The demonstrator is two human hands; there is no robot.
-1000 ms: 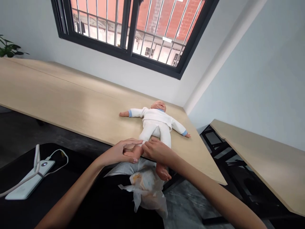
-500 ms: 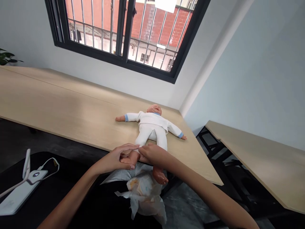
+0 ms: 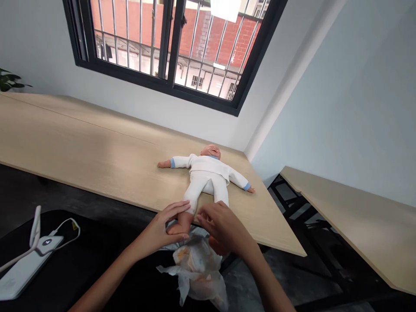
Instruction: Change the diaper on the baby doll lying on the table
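A baby doll point(image 3: 208, 173) in a white top and white trousers with blue cuffs lies face up on the wooden table point(image 3: 97, 151), arms spread. Its bare lower legs hang over the table's front edge. My left hand point(image 3: 165, 225) is wrapped round the doll's leg on the left, fingers over the trouser hem and thumb by the bare foot. Over the other leg, my right hand point(image 3: 225, 227) has its fingers bent and slightly apart, with nothing seen in them. That hand hides most of the lower leg there. Below the feet is a crumpled, whitish plastic bag point(image 3: 201, 268).
At the lower left, a white power bank point(image 3: 29, 268) with a cable rests on a dark surface. A second table point(image 3: 351, 225) stands to the right. Behind the doll are a wall and a barred window point(image 3: 169, 84). A plant point(image 3: 11, 81) shows at the far left.
My right hand has come off the doll's left-side leg and shifted right, over the other leg. My left hand stays on the same leg, slightly lower in view.
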